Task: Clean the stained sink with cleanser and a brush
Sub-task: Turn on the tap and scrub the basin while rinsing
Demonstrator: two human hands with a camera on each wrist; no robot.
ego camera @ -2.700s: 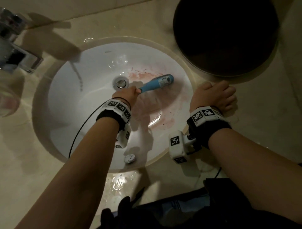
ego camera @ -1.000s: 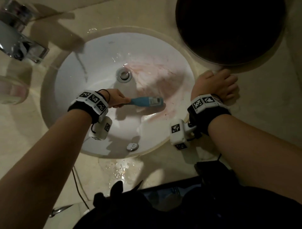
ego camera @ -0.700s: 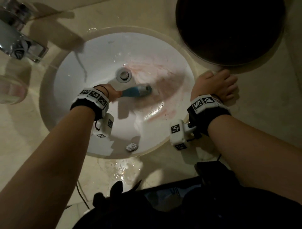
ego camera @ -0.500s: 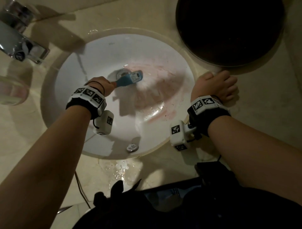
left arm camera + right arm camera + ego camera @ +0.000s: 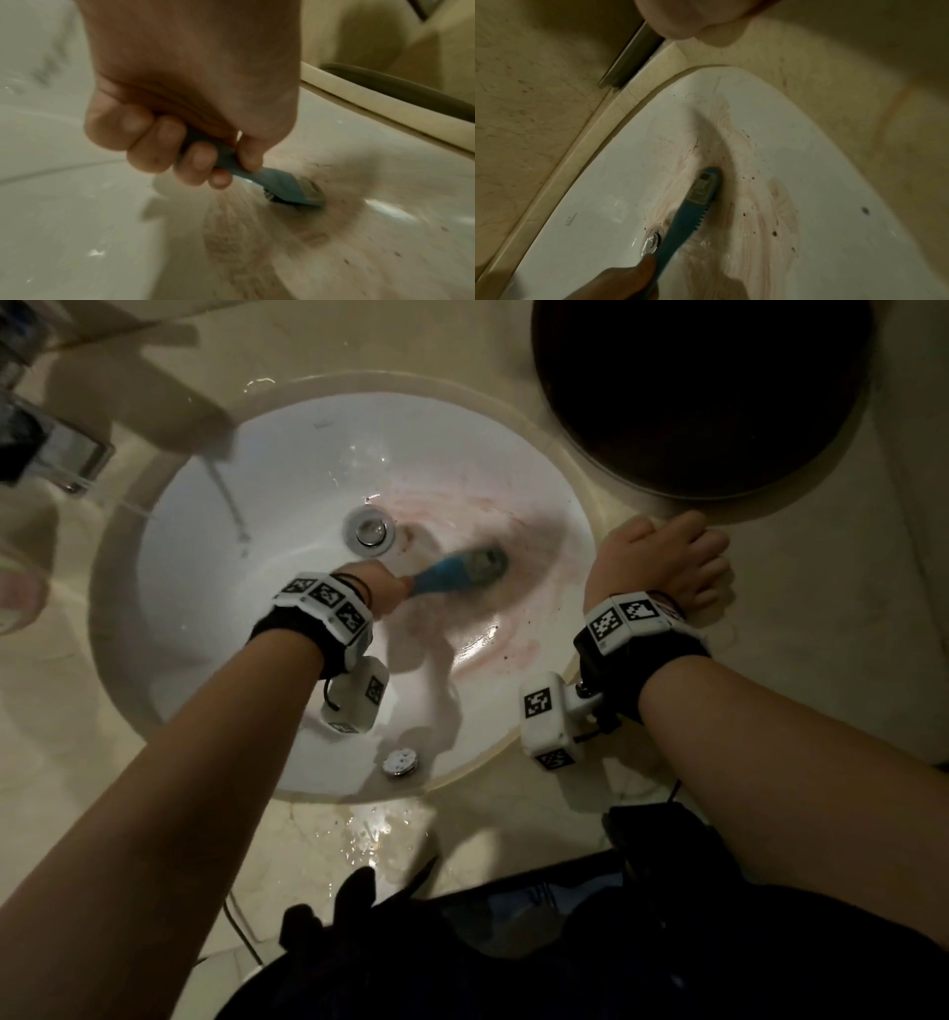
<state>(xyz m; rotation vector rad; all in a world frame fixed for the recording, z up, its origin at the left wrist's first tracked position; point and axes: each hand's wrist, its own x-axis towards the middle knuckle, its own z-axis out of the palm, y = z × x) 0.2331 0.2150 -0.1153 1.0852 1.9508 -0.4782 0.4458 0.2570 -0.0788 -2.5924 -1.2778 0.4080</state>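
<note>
Your left hand (image 5: 382, 588) grips the blue brush (image 5: 457, 570), bristles down on the pink stain (image 5: 744, 182) right of the drain (image 5: 371, 532); right hand (image 5: 662, 562) rests loosely curled, holding nothing, on the tabletop (image 5: 796, 634); sink (image 5: 215, 588) judged part-scrubbed, smears and specks remaining; rinse pending.

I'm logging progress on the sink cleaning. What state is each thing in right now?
sink: pinkish stain smeared right of the drain, dark specks remaining
drain: open, unplugged
brush: bristles down on the stain
left hand: grips the brush handle
right hand: resting on the countertop, holding nothing
</note>
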